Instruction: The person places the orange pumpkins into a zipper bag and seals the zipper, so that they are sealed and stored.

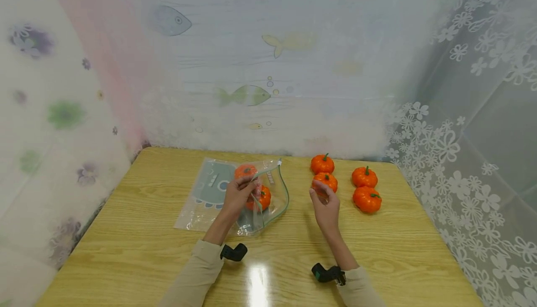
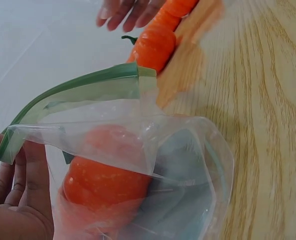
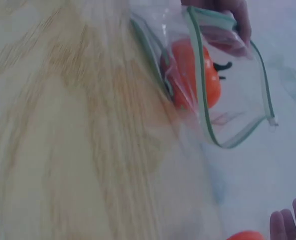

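A clear zip bag (image 1: 189, 214) with a green seal and a printed grey-blue creature lies on the table, its mouth spread toward the right. Two small orange toy pumpkins show inside, a nearer one (image 1: 264, 199) and one farther back (image 1: 245, 171). My left hand (image 1: 237, 197) pinches the bag's sealed edge between thumb and fingers, as the left wrist view shows. Right of the bag, my right hand (image 1: 327, 210) is held with loosely bent fingers, nothing in its grasp. It overlaps a loose pumpkin (image 1: 329, 181) in the head view.
Behind that pumpkin sits another pumpkin (image 1: 322, 163). Farther right are two more, a back one (image 1: 364, 177) and a front one (image 1: 367, 200). The wooden table (image 1: 126, 246) meets a patterned curtain (image 1: 268, 125) at its back edge, with lacy curtain on the right.
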A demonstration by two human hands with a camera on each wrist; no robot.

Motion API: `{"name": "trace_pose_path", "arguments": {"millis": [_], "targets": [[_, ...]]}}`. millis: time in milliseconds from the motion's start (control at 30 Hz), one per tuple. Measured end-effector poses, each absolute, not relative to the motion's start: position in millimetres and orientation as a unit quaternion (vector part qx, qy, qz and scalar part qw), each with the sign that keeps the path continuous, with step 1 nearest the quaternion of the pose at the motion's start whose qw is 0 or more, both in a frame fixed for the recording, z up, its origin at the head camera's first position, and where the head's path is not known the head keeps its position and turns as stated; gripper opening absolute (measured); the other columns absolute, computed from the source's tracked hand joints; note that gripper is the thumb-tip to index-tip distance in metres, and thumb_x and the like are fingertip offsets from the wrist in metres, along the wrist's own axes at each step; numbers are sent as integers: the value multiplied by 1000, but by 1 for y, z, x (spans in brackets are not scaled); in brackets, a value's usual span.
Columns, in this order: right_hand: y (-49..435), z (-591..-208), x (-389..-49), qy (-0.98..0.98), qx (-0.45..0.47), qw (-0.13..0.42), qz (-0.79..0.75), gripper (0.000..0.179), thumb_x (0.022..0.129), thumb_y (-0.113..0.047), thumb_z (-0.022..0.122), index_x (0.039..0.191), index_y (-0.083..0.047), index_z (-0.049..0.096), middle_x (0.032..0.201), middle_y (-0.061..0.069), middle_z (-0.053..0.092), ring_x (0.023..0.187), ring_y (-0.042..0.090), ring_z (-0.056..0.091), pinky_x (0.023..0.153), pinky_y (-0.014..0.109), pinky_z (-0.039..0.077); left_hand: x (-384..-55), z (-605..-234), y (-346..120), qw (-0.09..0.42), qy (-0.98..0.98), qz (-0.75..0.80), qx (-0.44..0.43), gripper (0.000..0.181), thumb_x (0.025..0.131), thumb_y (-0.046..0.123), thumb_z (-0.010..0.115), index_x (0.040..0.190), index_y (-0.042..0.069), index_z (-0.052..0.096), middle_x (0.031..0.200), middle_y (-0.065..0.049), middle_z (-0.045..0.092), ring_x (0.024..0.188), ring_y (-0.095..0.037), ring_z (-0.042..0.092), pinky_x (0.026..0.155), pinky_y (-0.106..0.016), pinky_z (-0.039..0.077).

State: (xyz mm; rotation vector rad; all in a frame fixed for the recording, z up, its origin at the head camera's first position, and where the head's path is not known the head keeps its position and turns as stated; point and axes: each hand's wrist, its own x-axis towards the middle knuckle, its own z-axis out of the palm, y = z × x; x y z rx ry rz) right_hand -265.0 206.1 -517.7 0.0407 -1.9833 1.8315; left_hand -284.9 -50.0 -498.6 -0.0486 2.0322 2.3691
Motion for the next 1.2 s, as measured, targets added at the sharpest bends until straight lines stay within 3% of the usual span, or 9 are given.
{"name": "trace_pose_path", "arguments": {"millis": [100, 300, 500, 600, 733, 867, 1200], "targets": [[212, -514, -261, -716, 5, 232, 658, 31, 97, 0, 67, 124, 13, 64, 121, 31, 62, 102, 18, 58, 82, 14, 51, -285, -498, -50, 10, 649, 760, -18, 32, 102, 11, 63, 132, -1, 64, 103, -4, 74, 62, -7, 59, 56, -20, 50], [219, -493, -248, -722, -20, 233, 652, 35, 95, 6, 66, 127, 18, 58, 128, 35, 56, 112, 45, 51, 84, 15, 50, -285, -500, -51, 11, 643, 766, -16, 32, 102, 9, 63, 132, -2, 62, 120, -16, 72, 61, -6, 61, 56, -20, 50], [235, -512, -263, -734, -50, 245, 631, 35, 96, 2, 67, 128, 13, 61, 130, 30, 57, 112, 39, 51, 86, 18, 47, -286, -503, -52, 14, 627, 779, -15, 32, 102, 7, 63, 131, -5, 61, 107, -8, 75, 62, -7, 63, 57, -20, 52], [242, -521, -269, -747, -67, 249, 612, 35, 96, -3, 69, 129, 8, 62, 132, 26, 57, 115, 35, 49, 91, 26, 44, -287, -504, -51, 10, 629, 777, -19, 31, 101, 9, 65, 128, -5, 63, 101, -3, 74, 66, -8, 64, 60, -20, 54], [247, -527, -273, -768, -79, 235, 591, 39, 96, -6, 70, 131, 6, 60, 137, 25, 53, 122, 38, 44, 98, 41, 42, -286, -503, -51, 1, 635, 772, -18, 30, 100, 10, 66, 126, -6, 65, 97, -4, 73, 70, -9, 67, 63, -20, 55], [250, -530, -276, -789, -89, 199, 575, 50, 95, -8, 71, 139, 7, 52, 145, 26, 43, 130, 42, 38, 105, 51, 38, -286, -503, -50, 2, 626, 779, -11, 27, 100, 7, 65, 124, -6, 66, 90, -3, 71, 69, -10, 67, 64, -21, 57], [252, -531, -281, -823, -99, 126, 545, 77, 99, -19, 69, 158, 2, 24, 156, 29, 23, 142, 46, 28, 116, 58, 31, -286, -506, -50, 4, 605, 796, -9, 25, 101, 6, 64, 121, -7, 66, 86, -2, 72, 71, -10, 68, 67, -23, 59]]}}
